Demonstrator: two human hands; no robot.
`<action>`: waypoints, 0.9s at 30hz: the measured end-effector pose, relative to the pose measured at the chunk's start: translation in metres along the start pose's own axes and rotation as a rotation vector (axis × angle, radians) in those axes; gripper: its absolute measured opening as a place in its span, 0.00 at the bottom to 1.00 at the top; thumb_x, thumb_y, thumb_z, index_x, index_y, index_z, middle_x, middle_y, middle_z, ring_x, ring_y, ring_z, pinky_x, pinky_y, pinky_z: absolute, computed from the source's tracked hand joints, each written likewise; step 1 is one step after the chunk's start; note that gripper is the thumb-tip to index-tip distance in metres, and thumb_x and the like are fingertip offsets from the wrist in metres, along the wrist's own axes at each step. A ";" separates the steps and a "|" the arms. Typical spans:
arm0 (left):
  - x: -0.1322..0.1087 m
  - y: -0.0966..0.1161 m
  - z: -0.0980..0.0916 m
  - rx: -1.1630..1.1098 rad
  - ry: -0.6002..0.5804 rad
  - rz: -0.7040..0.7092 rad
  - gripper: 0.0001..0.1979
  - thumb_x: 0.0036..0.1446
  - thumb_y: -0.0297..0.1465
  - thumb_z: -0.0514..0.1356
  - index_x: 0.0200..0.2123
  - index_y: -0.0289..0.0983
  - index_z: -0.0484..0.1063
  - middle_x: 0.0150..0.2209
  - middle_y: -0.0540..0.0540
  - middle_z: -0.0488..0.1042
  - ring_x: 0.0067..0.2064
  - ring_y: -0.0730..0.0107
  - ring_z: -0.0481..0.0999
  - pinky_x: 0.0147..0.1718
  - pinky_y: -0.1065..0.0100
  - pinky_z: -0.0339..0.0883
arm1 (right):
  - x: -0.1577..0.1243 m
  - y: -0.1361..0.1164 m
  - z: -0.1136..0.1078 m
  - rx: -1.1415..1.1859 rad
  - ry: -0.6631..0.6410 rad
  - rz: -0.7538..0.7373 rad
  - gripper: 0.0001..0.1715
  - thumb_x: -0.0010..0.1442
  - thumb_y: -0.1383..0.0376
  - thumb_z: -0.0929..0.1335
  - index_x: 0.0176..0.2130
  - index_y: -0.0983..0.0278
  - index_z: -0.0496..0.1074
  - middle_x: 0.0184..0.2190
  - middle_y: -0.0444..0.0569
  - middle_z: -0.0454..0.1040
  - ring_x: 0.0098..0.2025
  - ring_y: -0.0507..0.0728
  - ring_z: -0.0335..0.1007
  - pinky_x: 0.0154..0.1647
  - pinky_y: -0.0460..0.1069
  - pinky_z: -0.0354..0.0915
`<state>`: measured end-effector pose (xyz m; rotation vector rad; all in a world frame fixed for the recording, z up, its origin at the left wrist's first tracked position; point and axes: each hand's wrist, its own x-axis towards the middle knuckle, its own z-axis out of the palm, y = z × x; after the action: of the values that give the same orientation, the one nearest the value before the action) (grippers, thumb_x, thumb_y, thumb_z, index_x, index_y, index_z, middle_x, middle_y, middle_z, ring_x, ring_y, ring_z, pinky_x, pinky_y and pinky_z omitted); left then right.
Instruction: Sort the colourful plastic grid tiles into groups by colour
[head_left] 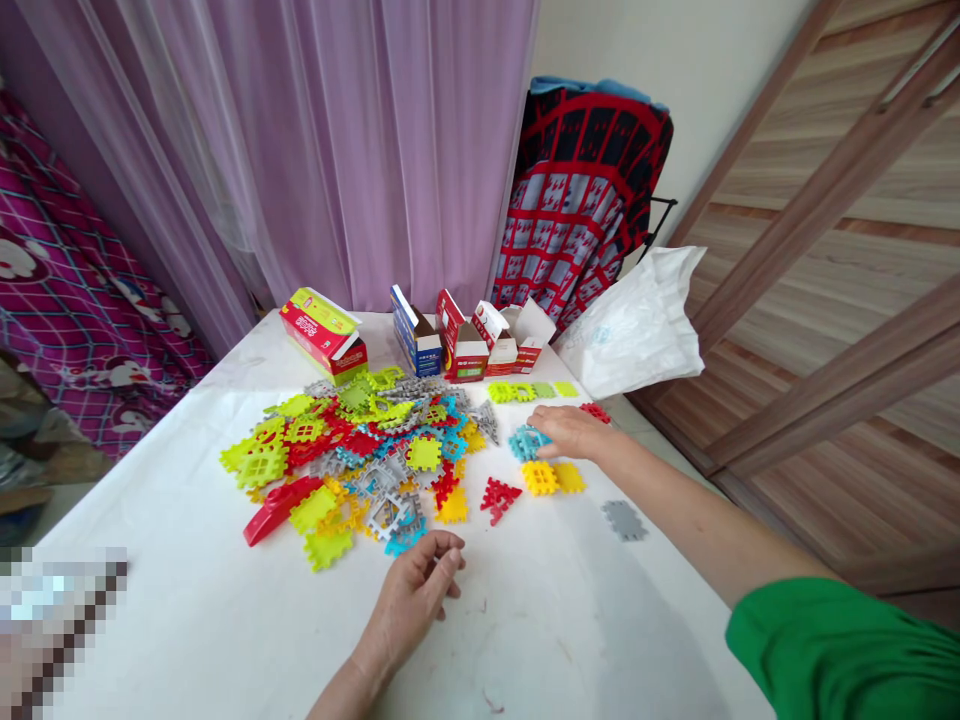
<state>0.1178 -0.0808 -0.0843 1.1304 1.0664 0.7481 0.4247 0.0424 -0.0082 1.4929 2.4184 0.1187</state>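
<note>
My right hand [571,432] reaches out to the right side of the table, its fingers and thumb around the edge of blue interlocking plastic tiles [527,443]. Just below it lie a yellow window tile [540,478] and a plain yellow tile [570,477]. My left hand [427,580] rests near the front, fingers loosely curled and nothing visible in it. Beyond the left hand spreads a heap of mixed building tiles [390,470] in green, red, grey, blue and yellow. A red triangular tile [498,498] lies between the two hands.
A row of green tiles [521,392] and a grey tile [624,520] lie on the right. Along the back stand a red-and-green box [322,335], a blue box [415,335], a red box [461,345], other open boxes [514,340] and a white bag [637,325].
</note>
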 end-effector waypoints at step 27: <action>0.001 0.003 0.000 0.013 0.008 -0.010 0.24 0.44 0.51 0.63 0.37 0.38 0.72 0.29 0.50 0.71 0.24 0.74 0.72 0.13 0.77 0.60 | 0.001 -0.014 0.000 0.164 -0.004 -0.025 0.35 0.54 0.58 0.71 0.60 0.58 0.64 0.59 0.54 0.65 0.57 0.64 0.63 0.54 0.53 0.60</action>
<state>0.1188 -0.0789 -0.0819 1.1335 1.0839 0.7394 0.4118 0.0371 -0.0116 1.5275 2.4946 -0.0900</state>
